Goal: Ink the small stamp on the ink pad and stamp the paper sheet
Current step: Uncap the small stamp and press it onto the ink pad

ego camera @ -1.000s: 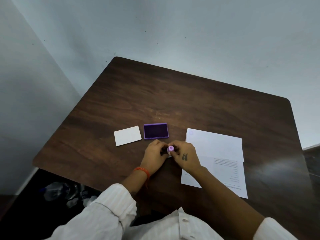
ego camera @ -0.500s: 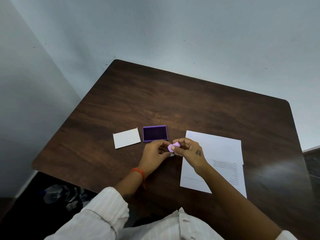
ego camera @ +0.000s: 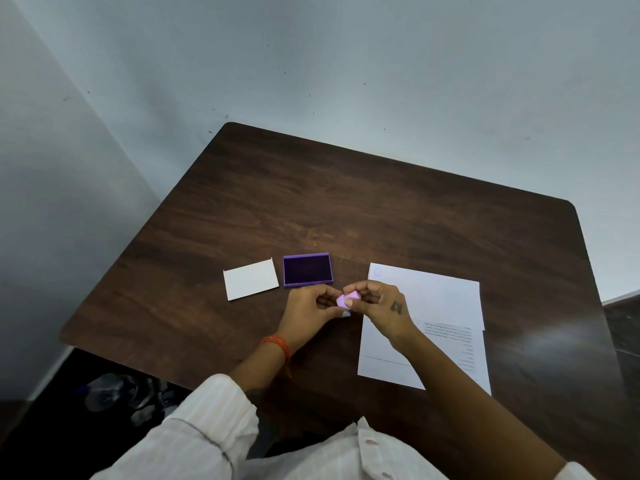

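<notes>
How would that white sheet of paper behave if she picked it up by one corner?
The paper sheet would probably flop and bend, since it looks thin and lies flat on the table. It seems light, so a nudge would likely slide it.

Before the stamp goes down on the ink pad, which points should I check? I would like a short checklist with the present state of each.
1. Stamp in hand: ok. The small stamp is held between the left hand and the right hand.
2. Ink pad open: ok. The ink pad shows its dark surface; the white lid lies apart, to its left.
3. Path to the pad: ok. Nothing lies between the hands and the pad.
4. Stamp face pointing down: cannot tell; the fingers cover part of it.
5. Paper sheet ready: ok. It lies flat on the table.
6. One-handed grip: not ok; both hands hold it.
</notes>
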Demonstrator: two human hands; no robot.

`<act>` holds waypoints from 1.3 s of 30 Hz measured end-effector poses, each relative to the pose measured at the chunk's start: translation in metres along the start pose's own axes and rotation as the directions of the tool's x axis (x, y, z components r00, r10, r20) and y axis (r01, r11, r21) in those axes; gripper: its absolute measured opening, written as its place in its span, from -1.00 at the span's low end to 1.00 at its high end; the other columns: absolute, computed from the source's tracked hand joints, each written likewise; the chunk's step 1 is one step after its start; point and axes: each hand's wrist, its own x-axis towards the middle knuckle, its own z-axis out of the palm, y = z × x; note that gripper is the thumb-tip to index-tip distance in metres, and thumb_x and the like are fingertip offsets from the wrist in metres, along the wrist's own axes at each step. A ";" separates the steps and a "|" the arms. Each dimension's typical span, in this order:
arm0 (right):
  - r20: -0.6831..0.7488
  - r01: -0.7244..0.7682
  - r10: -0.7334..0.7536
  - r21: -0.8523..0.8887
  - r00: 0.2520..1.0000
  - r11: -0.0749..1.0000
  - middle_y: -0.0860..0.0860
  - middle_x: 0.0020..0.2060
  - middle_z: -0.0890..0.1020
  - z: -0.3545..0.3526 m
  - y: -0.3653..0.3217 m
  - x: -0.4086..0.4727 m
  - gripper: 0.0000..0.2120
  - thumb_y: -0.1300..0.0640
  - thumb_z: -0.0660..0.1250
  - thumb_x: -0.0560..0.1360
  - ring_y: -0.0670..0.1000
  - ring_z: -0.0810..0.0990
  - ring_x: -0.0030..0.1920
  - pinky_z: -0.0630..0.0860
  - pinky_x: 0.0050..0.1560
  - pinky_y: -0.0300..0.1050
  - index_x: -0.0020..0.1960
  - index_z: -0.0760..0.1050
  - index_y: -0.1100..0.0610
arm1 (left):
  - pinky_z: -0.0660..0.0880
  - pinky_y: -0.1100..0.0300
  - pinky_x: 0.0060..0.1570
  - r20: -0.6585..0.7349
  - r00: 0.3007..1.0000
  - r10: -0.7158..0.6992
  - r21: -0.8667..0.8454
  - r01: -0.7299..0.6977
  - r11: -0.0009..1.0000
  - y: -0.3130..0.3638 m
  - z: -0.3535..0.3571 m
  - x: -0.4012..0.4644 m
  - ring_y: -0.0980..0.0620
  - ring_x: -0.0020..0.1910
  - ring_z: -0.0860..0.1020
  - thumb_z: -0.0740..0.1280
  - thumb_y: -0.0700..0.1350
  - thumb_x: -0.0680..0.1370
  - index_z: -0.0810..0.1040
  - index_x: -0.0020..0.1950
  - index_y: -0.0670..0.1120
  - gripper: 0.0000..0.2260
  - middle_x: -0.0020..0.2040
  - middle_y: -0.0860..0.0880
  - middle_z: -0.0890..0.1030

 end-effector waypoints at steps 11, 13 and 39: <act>0.032 -0.040 0.041 -0.049 0.999 0.998 0.00 -0.28 0.64 -0.005 -0.007 0.004 -0.83 0.07 0.44 0.39 -0.02 0.64 -0.24 0.57 -0.30 -0.39 -0.11 0.57 0.15 | 0.52 0.45 -0.11 -0.041 0.999 0.007 -0.049 -0.009 0.999 -0.001 0.000 -0.002 0.17 -0.10 0.62 0.48 -0.17 0.36 0.61 0.01 -0.06 -0.76 -0.05 -0.03 0.68; 0.057 -0.037 0.038 -0.022 0.998 0.999 -0.01 -0.20 0.63 -0.007 -0.008 0.004 -0.79 0.09 0.47 0.36 -0.04 0.62 -0.16 0.56 -0.25 -0.37 -0.05 0.58 0.13 | 0.53 0.41 -0.10 -0.036 0.999 0.005 -0.044 -0.007 0.999 -0.001 -0.001 -0.002 0.17 -0.10 0.62 0.48 -0.18 0.36 0.61 0.01 -0.06 -0.76 -0.05 -0.02 0.68; -0.014 -0.041 0.041 0.006 0.999 0.999 0.08 -0.16 0.65 -0.012 -0.010 0.002 -0.87 0.19 0.44 0.40 -0.01 0.63 -0.16 0.55 -0.29 -0.41 -0.06 0.60 0.16 | 0.55 0.28 0.01 -0.044 0.999 0.005 0.020 -0.004 1.000 -0.010 0.003 -0.003 0.14 -0.11 0.61 0.47 -0.15 0.37 0.61 0.00 -0.05 -0.78 -0.07 -0.02 0.68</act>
